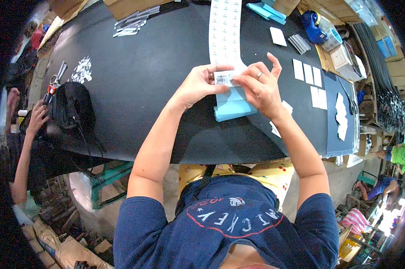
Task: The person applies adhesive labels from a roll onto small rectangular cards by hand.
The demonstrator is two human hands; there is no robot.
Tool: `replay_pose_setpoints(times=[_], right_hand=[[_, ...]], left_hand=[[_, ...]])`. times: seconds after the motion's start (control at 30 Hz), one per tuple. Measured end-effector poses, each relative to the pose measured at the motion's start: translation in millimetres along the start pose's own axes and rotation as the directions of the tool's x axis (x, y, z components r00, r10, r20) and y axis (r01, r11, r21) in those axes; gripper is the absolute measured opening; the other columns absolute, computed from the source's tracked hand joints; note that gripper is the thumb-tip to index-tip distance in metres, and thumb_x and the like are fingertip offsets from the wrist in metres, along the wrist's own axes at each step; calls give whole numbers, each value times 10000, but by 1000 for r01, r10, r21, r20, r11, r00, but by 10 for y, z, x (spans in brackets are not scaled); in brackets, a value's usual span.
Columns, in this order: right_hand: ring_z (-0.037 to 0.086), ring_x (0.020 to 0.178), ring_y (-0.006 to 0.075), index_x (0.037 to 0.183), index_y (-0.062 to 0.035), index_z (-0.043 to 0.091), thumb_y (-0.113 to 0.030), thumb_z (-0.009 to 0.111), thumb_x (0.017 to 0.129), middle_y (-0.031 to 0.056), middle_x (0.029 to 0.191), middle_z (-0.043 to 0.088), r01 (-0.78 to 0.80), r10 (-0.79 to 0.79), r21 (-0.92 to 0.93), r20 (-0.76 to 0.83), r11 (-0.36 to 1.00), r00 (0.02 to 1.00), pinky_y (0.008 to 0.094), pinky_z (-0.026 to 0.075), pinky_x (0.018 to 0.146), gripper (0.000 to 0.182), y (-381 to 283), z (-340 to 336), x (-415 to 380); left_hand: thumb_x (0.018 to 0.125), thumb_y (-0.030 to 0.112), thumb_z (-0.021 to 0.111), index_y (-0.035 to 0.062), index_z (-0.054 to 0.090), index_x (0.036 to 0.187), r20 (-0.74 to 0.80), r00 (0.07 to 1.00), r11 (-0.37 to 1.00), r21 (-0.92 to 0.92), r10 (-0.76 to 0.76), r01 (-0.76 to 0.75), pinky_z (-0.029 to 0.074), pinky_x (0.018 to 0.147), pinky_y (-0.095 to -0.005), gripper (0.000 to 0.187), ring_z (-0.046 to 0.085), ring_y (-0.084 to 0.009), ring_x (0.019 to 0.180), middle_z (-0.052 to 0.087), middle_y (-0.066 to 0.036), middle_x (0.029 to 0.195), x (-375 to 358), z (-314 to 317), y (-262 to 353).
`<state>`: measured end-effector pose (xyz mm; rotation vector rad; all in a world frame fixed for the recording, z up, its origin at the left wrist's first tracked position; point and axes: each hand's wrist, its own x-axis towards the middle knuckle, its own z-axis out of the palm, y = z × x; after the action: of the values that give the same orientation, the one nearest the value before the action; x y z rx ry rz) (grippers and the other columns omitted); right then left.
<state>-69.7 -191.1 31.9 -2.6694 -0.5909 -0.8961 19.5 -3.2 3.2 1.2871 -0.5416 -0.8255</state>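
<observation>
My left hand and my right hand meet over the black table, both pinching a small white barcode label. There is a ring on a finger of the right hand. The label sits at the near end of a long white label strip that runs away across the table. Under my hands lies a stack of light blue cards.
White cards lie in rows to the right, more near the right edge. A black bag and scissors sit at left, where another person's hand reaches. Blue tape dispenser and cardboard boxes at the back.
</observation>
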Motion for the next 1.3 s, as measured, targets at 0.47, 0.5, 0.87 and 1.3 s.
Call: replay_pose_setpoints(times=[0.47, 0.5, 0.87, 1.3], right_hand=[[612, 849, 127, 933, -162, 712, -104, 685, 640, -59, 842, 621, 123, -140, -142, -116, 982, 983, 560, 219, 1076, 300, -84, 29, -230], [612, 849, 127, 933, -162, 712, -104, 685, 640, -59, 842, 621, 123, -140, -142, -116, 982, 983, 560, 219, 1076, 300, -84, 31, -250], [609, 854, 101, 938, -186, 717, -64, 664, 701, -86, 857, 627, 145, -160, -172, -78, 974, 984, 519, 168, 1108, 272, -178, -83, -327], [634, 796, 131, 835, -26, 743, -99, 763, 733, 62, 812, 700, -550, 356, 285, 519, 785, 777, 271, 484, 756, 128, 1843, -1143, -239]], left_hand=[[757, -34, 716, -24, 539, 1280, 14, 1000, 999, -52, -14, 15, 515, 889, -266, 552, 640, -132, 987, 651, -104, 1128, 5, -18, -13], [757, -35, 714, -23, 537, 1282, 11, 1000, 999, -52, -12, 12, 514, 894, -269, 554, 639, -135, 991, 651, -105, 1130, 3, -17, -11], [751, -28, 721, -41, 535, 1277, 13, 1000, 998, -60, -16, 17, 495, 927, -279, 558, 624, -155, 1031, 631, -118, 1169, 12, -49, -62], [686, 34, 773, -5, 574, 1265, -79, 989, 988, 85, -126, 132, 459, 961, -295, 614, 612, -171, 1051, 635, -117, 1171, 13, -59, 76]])
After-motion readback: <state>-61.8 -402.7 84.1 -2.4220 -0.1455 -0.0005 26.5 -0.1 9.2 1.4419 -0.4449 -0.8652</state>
